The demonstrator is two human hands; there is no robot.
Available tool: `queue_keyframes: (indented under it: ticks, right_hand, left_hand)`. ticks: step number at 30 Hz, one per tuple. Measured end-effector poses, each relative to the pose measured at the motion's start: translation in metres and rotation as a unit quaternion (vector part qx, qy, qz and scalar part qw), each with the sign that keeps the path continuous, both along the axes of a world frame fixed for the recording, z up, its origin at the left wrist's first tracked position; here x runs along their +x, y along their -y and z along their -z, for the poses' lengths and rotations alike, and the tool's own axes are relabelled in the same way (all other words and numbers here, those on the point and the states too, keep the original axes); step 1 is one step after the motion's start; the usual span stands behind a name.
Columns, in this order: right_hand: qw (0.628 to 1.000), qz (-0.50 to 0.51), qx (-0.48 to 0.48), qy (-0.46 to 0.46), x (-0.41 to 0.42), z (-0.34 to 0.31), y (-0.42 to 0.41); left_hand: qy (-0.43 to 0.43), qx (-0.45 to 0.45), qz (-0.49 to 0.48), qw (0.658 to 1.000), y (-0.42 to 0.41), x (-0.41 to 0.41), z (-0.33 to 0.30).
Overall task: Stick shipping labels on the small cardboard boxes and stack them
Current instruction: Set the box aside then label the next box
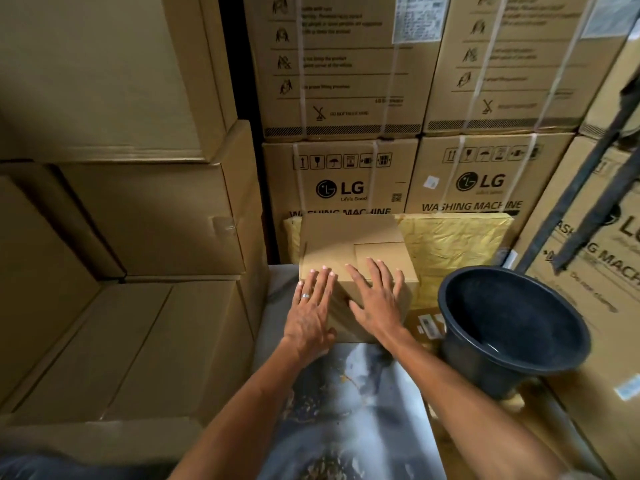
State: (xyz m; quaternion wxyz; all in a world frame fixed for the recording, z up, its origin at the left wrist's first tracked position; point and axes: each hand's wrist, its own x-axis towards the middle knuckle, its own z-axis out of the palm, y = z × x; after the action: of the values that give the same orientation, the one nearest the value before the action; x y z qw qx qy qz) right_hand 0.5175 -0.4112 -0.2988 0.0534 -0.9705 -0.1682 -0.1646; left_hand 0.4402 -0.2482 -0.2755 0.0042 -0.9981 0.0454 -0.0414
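A small brown cardboard box (349, 244) stands on the floor in the middle of the head view. My left hand (311, 306) lies flat on its near left corner, fingers straight, a ring on one finger. My right hand (377, 296) presses flat on the box's near top edge, fingers spread. A lighter rectangular patch shows on the box top just beyond my right fingers. Another flat carton with a white label (427, 323) lies low to the right of the box, partly hidden by the bucket.
A black plastic bucket (512, 327) stands right of the box. A yellow padded wrap (457, 240) leans behind it. Large washing machine cartons (339, 181) wall the back and right; plain brown cartons (145, 216) stack at the left. Grey mottled floor (349, 410) runs toward me.
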Motion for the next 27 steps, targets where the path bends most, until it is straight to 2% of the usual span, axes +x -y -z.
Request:
queue_keyframes:
  ticks: [5, 10, 12, 14, 17, 18, 22, 24, 27]
  right_hand:
    - [1.0, -0.006, 0.001, 0.013, 0.009, 0.002, -0.001]
    - [1.0, 0.004, -0.02, -0.013, 0.0, -0.007, -0.005]
    - [1.0, -0.006, -0.013, -0.014, -0.014, -0.014, -0.013]
    - [0.999, -0.034, 0.027, -0.001, -0.034, -0.018, -0.029]
    - [0.987, -0.094, 0.124, 0.043, -0.078, -0.013, -0.063]
    - [0.979, -0.116, 0.161, 0.038, -0.094, -0.011, -0.078]
    - [0.934, -0.186, 0.29, -0.094, -0.166, -0.014, -0.149]
    - [0.925, -0.22, 0.293, -0.099, -0.197, -0.018, -0.181]
    - [0.93, -0.274, 0.238, -0.06, -0.234, -0.025, -0.214]
  left_hand:
    - [0.002, -0.003, -0.008, 1.0, 0.003, 0.009, 0.002]
    - [-0.005, -0.015, 0.007, 1.0, -0.01, -0.002, -0.003]
    - [0.016, -0.041, 0.014, 0.999, -0.017, -0.018, -0.013]
    - [0.075, -0.079, 0.002, 0.994, -0.026, -0.037, -0.026]
    - [0.198, -0.15, -0.061, 0.967, -0.054, -0.075, -0.045]
    - [0.215, -0.168, -0.081, 0.959, -0.068, -0.088, -0.049]
    - [0.257, -0.282, -0.176, 0.908, -0.13, -0.145, -0.058]
    - [0.292, -0.231, -0.226, 0.9, -0.165, -0.17, -0.055]
    - [0.258, -0.207, -0.284, 0.9, -0.214, -0.204, -0.043]
